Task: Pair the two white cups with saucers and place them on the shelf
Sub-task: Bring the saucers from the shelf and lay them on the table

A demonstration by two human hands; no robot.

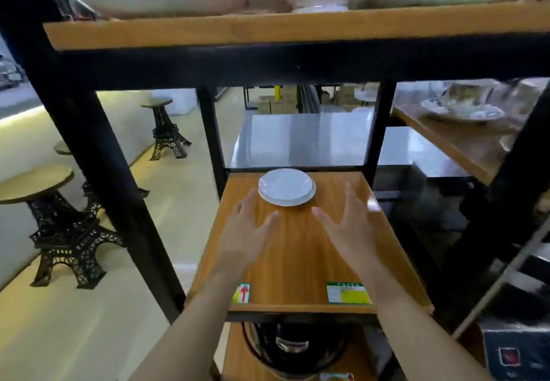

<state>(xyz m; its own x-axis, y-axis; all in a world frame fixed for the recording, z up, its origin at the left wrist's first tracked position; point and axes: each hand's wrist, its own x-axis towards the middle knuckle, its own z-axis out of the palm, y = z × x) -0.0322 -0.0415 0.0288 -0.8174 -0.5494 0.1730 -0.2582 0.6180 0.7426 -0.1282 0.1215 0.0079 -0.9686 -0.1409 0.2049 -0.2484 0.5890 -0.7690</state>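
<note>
Two white saucers [285, 186] lie stacked, slightly offset, at the back middle of the wooden shelf board [297, 261]. My left hand [245, 231] hovers flat over the board just in front and left of the saucers, fingers spread, holding nothing. My right hand [349, 227] is stretched out to the right of the saucers, fingers apart and empty. No white cups are in sight on this board.
Black frame posts [211, 136] flank the board. An upper shelf [297, 27] carries large white dishes close overhead. A dark pot [293, 348] sits on the shelf below. Tower-shaped stools [64, 231] stand on the floor at left; a side shelf with plates [464, 109] is at right.
</note>
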